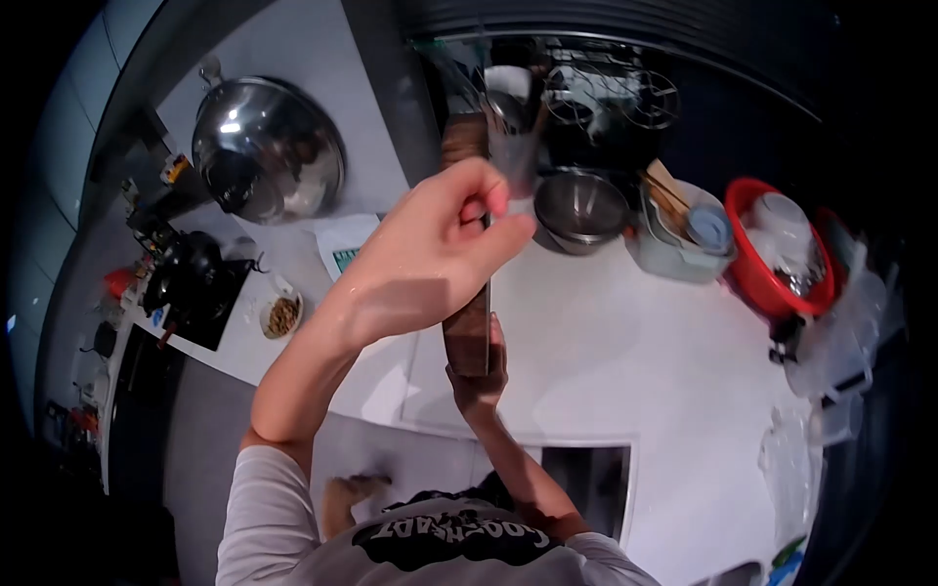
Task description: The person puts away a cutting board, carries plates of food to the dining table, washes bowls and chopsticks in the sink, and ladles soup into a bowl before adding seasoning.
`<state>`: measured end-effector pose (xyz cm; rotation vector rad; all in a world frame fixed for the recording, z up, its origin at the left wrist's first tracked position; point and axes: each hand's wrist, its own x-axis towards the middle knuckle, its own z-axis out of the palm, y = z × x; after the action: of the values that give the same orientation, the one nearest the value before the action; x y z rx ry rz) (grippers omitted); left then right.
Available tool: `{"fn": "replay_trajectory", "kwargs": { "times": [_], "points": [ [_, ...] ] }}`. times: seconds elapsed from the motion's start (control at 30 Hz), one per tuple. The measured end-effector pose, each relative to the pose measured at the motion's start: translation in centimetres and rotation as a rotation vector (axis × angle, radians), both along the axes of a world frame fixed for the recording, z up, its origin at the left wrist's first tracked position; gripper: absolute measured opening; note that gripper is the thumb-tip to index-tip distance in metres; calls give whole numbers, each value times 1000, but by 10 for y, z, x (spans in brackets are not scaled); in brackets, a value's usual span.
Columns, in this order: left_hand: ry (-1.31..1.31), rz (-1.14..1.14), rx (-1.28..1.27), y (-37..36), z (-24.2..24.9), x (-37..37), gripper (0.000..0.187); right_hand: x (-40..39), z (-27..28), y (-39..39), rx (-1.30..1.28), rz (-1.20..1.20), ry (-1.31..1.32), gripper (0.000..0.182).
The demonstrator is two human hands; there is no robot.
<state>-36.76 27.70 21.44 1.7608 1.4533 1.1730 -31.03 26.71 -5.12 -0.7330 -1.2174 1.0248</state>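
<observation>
A dark brown wooden board (466, 337) stands nearly edge-on in front of me. My right hand (481, 386) is wrapped round its near end, with fingers along the right side. My left hand (435, 244) is raised close to the camera and hides the board's middle. Its fingers are curled in and the thumb points right; what they hold, if anything, is hidden. Just beyond the board's far end stands a tall, blurred utensil holder (513, 146) with utensils in it. To the right of that sits a metal bowl (581, 210) on the white counter (576, 352).
A pale green bin (674, 256) with utensils and a red basin (745, 264) of dishes stand at the right. Clear plastic bags (789, 469) lie along the right edge. Leftward are a big steel wok lid (269, 146), a small bowl of brown food (283, 314) and a black pot (191, 262).
</observation>
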Motion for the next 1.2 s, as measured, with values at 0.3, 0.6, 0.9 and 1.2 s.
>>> {"fn": "replay_trajectory", "kwargs": {
  "times": [0.3, 0.6, 0.9, 1.2],
  "points": [
    [50, 205, -108, 125, 1, -84, 30, -106, -28, 153, 119, -2, -253, 77],
    [-86, 303, -45, 220, -41, -142, 32, -144, -66, 246, 193, -38, -310, 80],
    [-164, 279, -69, 280, -58, -180, 25, -157, -58, 268, 46, 92, -193, 85],
    [108, 397, 390, 263, -94, -164, 33, -152, -48, 260, 69, 82, -299, 81]
  ]
}}
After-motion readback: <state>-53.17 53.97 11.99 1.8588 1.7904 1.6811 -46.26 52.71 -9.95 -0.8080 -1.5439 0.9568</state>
